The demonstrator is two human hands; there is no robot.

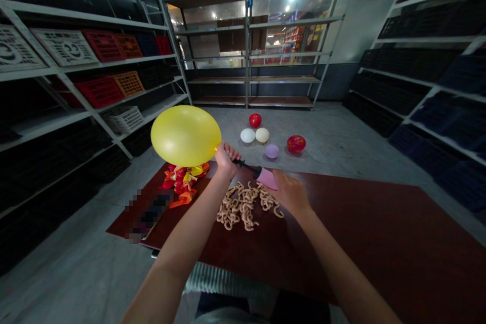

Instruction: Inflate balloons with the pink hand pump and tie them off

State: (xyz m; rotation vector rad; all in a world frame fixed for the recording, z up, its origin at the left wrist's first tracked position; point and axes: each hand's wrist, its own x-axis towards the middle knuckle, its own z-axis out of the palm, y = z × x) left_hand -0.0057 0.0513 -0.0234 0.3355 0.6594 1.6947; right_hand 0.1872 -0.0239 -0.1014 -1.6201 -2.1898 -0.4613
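A large inflated yellow balloon (186,135) hangs over the left part of the dark red table (353,207). My left hand (227,157) is closed around the balloon's neck and the black nozzle of a pump. The pump (268,178), pink with a black front end, slants down to the right. My right hand (291,192) is wrapped round its pink body. Below the pump lies a pile of tan curled balloons (243,205). Red, orange and yellow pieces (184,182) are heaped on the table beneath the yellow balloon.
On the floor beyond the table lie red balloons (296,144), a white one (247,135), a cream one (262,135) and a purple one (272,151). A blurred-out object (150,217) rests at the table's left edge. Shelves with crates (102,90) stand left.
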